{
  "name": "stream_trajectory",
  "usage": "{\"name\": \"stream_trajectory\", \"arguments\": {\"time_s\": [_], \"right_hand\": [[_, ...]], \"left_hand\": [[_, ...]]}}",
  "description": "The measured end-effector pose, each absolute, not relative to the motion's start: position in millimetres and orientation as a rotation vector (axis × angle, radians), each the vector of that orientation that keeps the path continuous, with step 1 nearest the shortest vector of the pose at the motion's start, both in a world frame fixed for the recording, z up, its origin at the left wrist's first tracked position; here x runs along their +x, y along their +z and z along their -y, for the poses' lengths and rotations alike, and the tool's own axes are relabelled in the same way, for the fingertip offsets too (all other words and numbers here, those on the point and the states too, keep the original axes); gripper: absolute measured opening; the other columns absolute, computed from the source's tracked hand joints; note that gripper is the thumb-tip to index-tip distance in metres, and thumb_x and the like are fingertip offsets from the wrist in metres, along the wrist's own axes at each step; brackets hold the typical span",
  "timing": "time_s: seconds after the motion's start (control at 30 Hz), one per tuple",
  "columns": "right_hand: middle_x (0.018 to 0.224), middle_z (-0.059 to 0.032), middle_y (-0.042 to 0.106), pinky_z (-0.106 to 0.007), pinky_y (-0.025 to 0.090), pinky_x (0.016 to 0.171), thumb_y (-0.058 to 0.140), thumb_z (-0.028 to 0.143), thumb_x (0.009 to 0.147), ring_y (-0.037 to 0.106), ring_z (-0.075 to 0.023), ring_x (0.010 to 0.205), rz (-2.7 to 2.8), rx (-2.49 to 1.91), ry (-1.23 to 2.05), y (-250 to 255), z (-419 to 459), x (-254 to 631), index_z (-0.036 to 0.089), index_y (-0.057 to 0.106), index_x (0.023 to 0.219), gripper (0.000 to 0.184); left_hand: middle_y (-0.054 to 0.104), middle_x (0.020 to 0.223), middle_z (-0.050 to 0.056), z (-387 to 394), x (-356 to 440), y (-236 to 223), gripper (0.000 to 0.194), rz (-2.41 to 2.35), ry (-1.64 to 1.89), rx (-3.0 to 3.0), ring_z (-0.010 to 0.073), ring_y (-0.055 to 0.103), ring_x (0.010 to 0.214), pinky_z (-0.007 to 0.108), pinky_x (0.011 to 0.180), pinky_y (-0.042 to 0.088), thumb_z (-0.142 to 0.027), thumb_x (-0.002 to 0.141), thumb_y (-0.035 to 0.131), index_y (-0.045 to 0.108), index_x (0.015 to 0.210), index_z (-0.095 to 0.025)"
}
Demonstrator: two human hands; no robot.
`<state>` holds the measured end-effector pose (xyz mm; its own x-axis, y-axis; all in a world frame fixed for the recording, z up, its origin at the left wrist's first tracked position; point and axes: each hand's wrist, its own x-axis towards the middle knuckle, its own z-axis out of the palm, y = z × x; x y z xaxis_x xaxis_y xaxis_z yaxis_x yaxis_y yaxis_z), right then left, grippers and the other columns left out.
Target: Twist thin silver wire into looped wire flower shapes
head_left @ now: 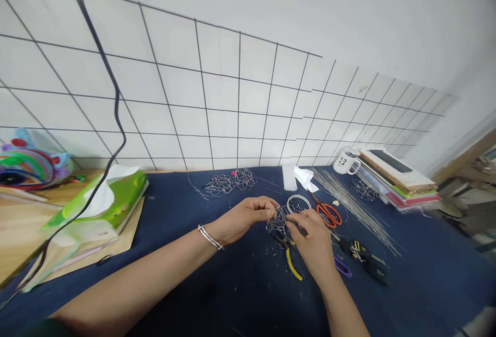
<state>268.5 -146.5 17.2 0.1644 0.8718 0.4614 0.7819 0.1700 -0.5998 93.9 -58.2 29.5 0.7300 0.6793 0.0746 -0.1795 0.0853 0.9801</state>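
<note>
A loose, tangled piece of bent wire [277, 227] is held up between my two hands. My left hand [248, 218], with a silver bangle [210, 238] at its wrist, pinches the wire's left side with thumb and fingertips. From the right, my right hand [312, 239] closes its fingers on the other side of it. Under the wire lie pliers with a yellow handle [293, 264], their jaws partly hidden. A white ring-shaped coil [298, 202] rests just behind my hands, and orange-handled scissors [329, 215] lie to the right.
Two wire tangles [228, 183] lie at the back of the dark blue cloth [186, 202]. Straight wires [356, 210], a mug [346, 161] and stacked books [399, 179] are at the right. A tissue pack [127, 197] stands left, near a hanging black cable [116, 94].
</note>
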Motion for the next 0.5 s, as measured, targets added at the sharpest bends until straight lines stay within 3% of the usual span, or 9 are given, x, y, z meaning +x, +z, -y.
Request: {"name": "stream_trajectory", "arguments": {"time_s": [0.5], "right_hand": [[0.077, -0.0020, 0.056, -0.027, 0.040, 0.063, 0.058, 0.021, 0.073, 0.051, -0.0162, 0.069, 1.527, -1.529, 0.320, 22.9, 146.4, 268.1, 0.024, 0.064, 0.087, 0.016]], "left_hand": [[0.054, 0.105, 0.005, 60.4, 95.1, 27.1, 0.010, -0.437, 0.674, 1.403, 0.0159, 0.049, 0.093, 0.032, 0.087, 0.036, -0.023, 0.076, 0.058, 0.059, 0.072, -0.014]]}}
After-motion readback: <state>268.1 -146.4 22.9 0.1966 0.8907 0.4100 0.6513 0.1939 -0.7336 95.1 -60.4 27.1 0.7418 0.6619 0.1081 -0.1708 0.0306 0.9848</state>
